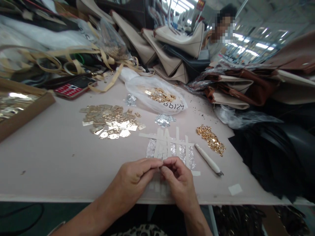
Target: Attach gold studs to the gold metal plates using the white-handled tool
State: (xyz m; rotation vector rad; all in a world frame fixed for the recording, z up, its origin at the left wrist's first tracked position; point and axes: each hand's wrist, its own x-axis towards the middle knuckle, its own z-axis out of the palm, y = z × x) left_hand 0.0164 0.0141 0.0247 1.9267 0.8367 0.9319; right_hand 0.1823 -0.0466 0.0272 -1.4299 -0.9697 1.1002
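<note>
My left hand [137, 175] and my right hand [179, 180] meet fingertip to fingertip near the table's front edge. Both are closed in a pinch; whatever sits between the fingers is too small or hidden to name. Just beyond and partly under them lies a clear crinkled plastic sheet [150, 149] crossed by pale tape strips [177, 141]. To the right of this sheet rests a white pen-like tool [208, 159] with a dark tip. Small gold fittings [211, 139] lie heaped past the tool. Beyond the sheet is a small pile of silver pieces [164, 120].
Flat gold metal plates [113, 119] are spread left of centre. A white plastic bag [137, 88] holds gold pieces at the back. A cardboard box [29, 111] and a red-patterned phone [73, 88] are at left. Handbags [169, 62] crowd the back; black material [270, 157] covers the right.
</note>
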